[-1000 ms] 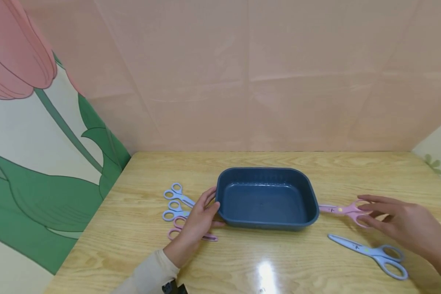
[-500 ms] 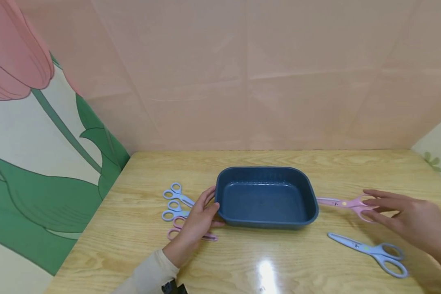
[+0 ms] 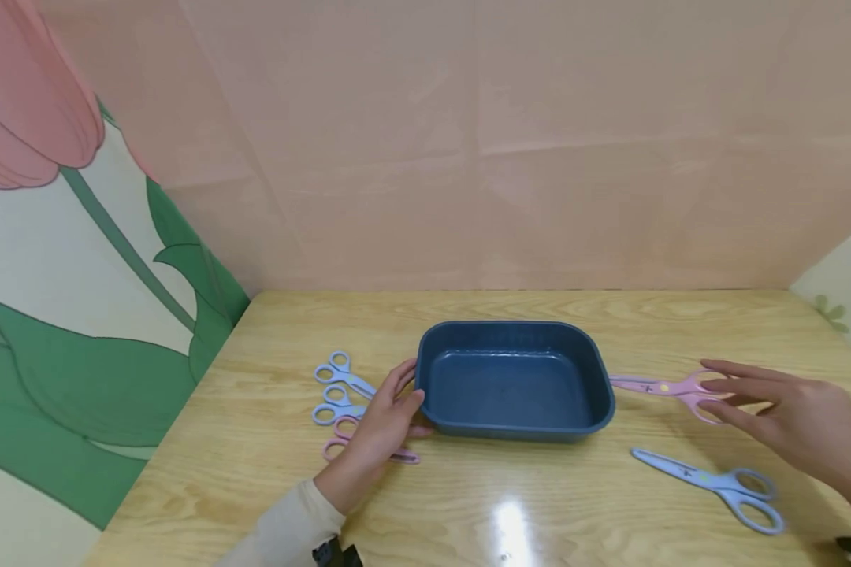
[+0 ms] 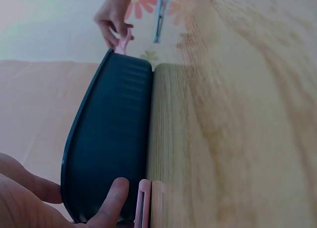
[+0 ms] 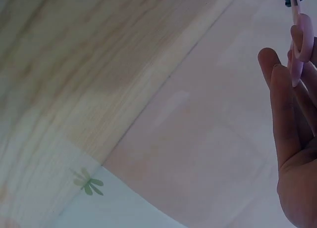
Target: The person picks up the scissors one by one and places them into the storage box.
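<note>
A dark blue plastic basin [image 3: 514, 394] stands mid-table. At its left end my left hand [image 3: 379, 429] holds it, thumb against the outer wall and fingers round the corner, as the left wrist view also shows. My right hand [image 3: 797, 409] pinches the loop handles of pink scissors [image 3: 663, 387], their blades pointing left to the basin's right rim. These scissors look lifted off the table, with a shadow beneath. The right wrist view shows the pink handle [image 5: 303, 37] between thumb and fingers. Blue scissors [image 3: 716, 482] lie on the table below my right hand.
Left of the basin lie two blue scissors [image 3: 339, 411] and another pink pair [image 3: 406, 457], partly covered by my left hand. The wood-grain table [image 3: 574, 504] meets a pink cloth backdrop [image 3: 525, 197] behind. A flower-printed panel [image 3: 149, 378] borders the left side.
My right hand and the pink scissors have risen slightly, with the blades nearer the basin's rim. My left hand and the basin have stayed in place.
</note>
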Motion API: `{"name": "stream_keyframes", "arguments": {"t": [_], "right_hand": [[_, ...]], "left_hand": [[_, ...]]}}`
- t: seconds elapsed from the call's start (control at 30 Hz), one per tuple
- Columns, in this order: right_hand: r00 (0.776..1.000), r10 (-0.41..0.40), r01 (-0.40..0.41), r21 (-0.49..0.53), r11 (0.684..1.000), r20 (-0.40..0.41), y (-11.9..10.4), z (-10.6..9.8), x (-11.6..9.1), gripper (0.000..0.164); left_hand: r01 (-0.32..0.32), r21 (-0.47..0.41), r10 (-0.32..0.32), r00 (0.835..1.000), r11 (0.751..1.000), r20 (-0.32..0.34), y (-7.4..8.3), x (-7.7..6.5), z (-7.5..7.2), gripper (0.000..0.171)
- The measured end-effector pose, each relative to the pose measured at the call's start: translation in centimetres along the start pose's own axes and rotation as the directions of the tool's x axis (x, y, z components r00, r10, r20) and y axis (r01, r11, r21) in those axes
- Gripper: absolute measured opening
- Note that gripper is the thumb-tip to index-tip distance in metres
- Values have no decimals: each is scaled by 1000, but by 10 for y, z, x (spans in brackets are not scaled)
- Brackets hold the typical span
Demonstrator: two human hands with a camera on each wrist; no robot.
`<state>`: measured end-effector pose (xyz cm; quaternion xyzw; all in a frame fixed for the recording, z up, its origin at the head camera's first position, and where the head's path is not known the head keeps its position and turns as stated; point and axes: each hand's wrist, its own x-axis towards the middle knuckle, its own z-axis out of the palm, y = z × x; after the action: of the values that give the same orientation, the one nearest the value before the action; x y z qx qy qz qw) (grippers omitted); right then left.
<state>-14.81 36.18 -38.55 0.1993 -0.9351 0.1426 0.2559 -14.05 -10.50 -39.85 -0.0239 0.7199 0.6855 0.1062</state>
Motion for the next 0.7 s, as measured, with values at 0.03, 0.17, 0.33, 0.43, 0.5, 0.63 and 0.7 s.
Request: {"name": "stream_keyframes", "arguments": {"t": [0.03, 0.17, 0.33, 0.43, 0.5, 0.63, 0.7], "right_hand": [[1000, 8, -8, 5, 1000, 7, 0, -1, 0, 58], [999, 23, -24, 20, 1000, 27, -2, 0, 0, 57], [999, -1, 0, 14, 1000, 38, -5, -4, 4, 56], [999, -9, 9, 8, 1000, 39, -6, -5, 5, 56], [999, -17, 17, 9, 1000, 33, -6, -7, 6, 56], [999, -2, 2, 23, 1000, 32, -5, -11, 8, 56], [1000, -7, 6, 24, 1000, 27, -4, -13, 9, 57]], "left_hand": [[0, -3, 0, 1000, 1000, 1, 0, 1, 0, 49], [2, -23, -2, 1000, 1000, 3, -1, 2, 1, 50], [9, -34, -9, 1000, 999, 6, 1, 1, 1, 51], [3, -33, -3, 1000, 999, 9, 2, 0, 0, 51], [-2, -34, 2, 1000, 999, 13, 2, 0, 0, 51], [-13, -44, 14, 1000, 999, 20, 1, 1, 1, 51], [-14, -52, 15, 1000, 999, 20, 1, 1, 1, 51]]}}
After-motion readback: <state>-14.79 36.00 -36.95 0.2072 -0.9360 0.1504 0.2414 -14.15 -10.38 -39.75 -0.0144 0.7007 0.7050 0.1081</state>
